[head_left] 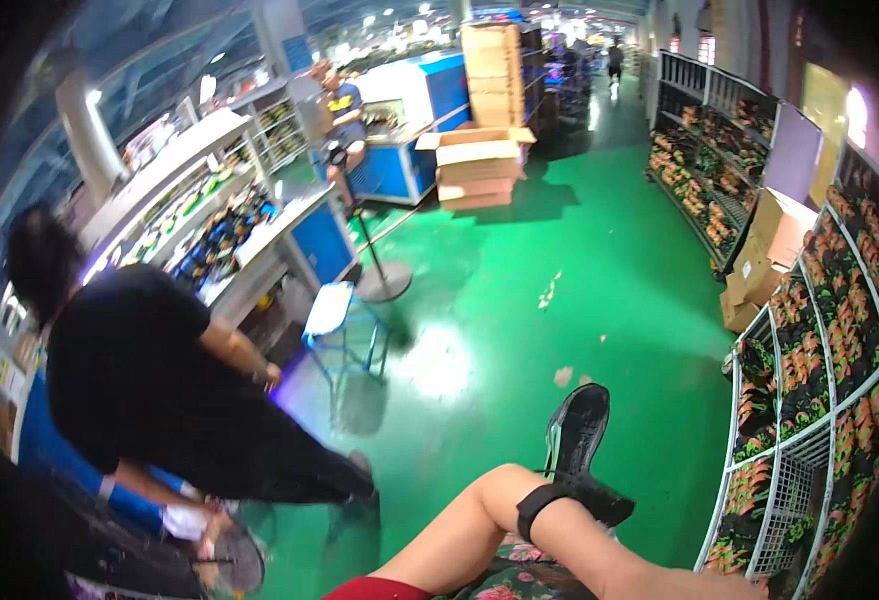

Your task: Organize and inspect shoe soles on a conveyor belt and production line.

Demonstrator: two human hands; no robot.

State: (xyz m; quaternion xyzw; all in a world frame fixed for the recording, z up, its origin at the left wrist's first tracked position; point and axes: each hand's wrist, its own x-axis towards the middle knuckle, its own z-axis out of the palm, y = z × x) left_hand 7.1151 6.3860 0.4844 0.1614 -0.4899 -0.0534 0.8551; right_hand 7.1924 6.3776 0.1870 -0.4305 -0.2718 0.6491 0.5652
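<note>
My left arm comes from a red sleeve at the lower edge, bends, and runs toward the lower right. A black strap circles the forearm, with a black box-like piece beside it. My left hand is nearly cut off by the lower edge, close to the shelf rack; its fingers and any hold are hidden. My right hand is out of view. Just beyond the strap, a black shoe shows against the green floor; whether it is worn I cannot tell. Rows of black, orange and green shoe parts fill the rack.
At left a person in black bends over, one hand low beside a dark round thing. A blue-framed stool and a round-based stand stand nearby. Farther off are cartons, a seated person and another rack.
</note>
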